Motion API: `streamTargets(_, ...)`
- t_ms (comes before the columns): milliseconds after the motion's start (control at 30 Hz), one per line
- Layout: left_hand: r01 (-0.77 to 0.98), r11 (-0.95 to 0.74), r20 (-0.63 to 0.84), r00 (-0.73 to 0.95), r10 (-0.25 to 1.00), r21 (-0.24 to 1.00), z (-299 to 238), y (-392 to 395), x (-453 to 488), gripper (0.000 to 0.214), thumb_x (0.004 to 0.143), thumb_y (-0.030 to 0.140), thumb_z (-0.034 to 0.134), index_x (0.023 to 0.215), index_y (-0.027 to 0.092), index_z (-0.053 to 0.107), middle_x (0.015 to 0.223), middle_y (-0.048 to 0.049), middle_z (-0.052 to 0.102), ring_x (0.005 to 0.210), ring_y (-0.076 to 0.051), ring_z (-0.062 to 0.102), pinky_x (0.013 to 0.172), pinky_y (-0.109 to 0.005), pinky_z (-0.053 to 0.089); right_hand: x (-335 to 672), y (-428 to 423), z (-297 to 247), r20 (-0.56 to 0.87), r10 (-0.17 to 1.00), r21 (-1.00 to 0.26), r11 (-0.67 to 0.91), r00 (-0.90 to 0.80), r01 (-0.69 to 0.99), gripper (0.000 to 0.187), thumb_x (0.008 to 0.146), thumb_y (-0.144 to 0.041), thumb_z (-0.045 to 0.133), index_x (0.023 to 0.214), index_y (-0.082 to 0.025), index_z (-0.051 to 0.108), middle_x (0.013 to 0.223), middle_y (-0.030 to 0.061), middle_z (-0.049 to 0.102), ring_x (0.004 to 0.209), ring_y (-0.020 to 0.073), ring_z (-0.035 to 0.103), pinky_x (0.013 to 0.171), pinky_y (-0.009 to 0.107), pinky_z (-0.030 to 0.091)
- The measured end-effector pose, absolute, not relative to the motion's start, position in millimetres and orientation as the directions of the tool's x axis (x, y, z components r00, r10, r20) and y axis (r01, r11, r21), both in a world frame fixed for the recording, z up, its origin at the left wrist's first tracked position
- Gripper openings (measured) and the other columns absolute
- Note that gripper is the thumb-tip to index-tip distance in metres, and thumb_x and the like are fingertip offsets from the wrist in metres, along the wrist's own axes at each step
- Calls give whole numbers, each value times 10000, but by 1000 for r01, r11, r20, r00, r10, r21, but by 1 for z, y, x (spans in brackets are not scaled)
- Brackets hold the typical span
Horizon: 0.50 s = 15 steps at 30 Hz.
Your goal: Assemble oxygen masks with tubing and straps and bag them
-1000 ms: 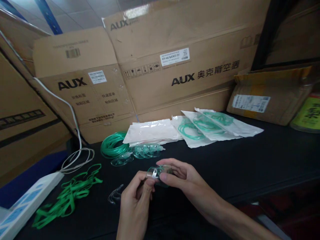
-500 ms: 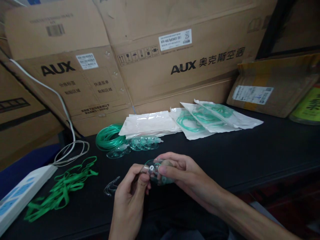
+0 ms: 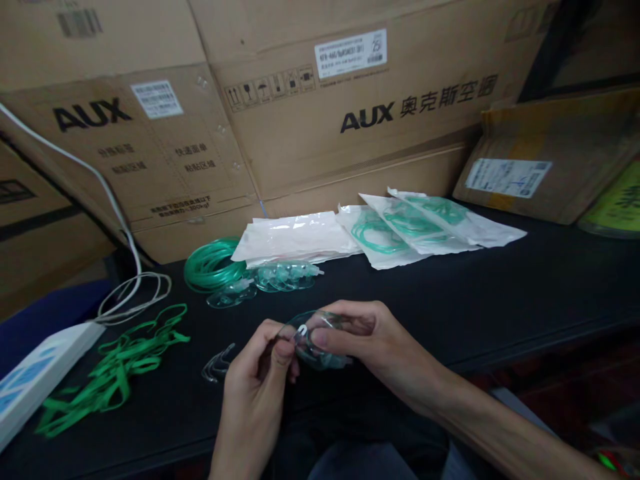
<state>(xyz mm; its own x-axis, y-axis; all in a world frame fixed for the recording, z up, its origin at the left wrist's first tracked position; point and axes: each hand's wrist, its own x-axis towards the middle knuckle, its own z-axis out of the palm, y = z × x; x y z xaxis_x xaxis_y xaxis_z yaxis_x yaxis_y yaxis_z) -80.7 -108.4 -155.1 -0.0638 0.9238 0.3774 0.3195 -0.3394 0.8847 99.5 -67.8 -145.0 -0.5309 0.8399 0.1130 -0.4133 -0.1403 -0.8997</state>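
Note:
Between both hands, above the table's near side, is a clear, green-tinted oxygen mask (image 3: 323, 359). My right hand (image 3: 373, 333) is closed around its right side, thumb on the front and fingers behind. At the left edge, my left hand (image 3: 260, 373) is closed, with thumb and forefinger pinched near the rim. A small white piece (image 3: 303, 330) shows on the mask by my left thumb; whether that hand also pinches a thin strip there is unclear. To the left lie several thin, shiny strips (image 3: 216, 365). Green elastic bands (image 3: 120, 373) form a tangled pile farther left.
Behind the hands lie several nested masks (image 3: 285, 275), a single mask (image 3: 231, 293), coiled green tubing (image 3: 213, 265), white pouches (image 3: 297, 239) and pouches with tubing (image 3: 383, 233). Cardboard boxes (image 3: 290, 153) line the back. A power strip (image 3: 45, 373) and its cable are at left.
The view has shifted slightly, so the table items sit a little higher and farther left. Both hands still hold the mask, tilted slightly differently, with the white piece nearer the left thumb.

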Motion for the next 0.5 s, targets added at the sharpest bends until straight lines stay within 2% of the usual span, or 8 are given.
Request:
streamTargets(267, 357, -311, 348, -42, 937, 881, -154, -108, -81, 391, 966, 513, 576, 745, 194, 623, 613, 39, 510, 546, -102, 491, 524, -178, 406, 100, -67, -144, 77, 853, -906, -157, -516, -394, 198, 792, -309, 844, 903, -151, 798, 892, 38, 757, 846, 148, 650, 814, 272, 486)
streamTargets(500, 365, -253, 300, -76, 951, 896, -153, -110, -80, 456, 948, 583, 559, 730, 187, 618, 575, 43, 486, 508, -104, 460, 490, -193, 386, 102, -67, -144, 56, 842, -908, -181, -537, -378, 201, 784, -330, 845, 885, -160, 807, 848, 28, 740, 782, 142, 620, 757, 272, 461)
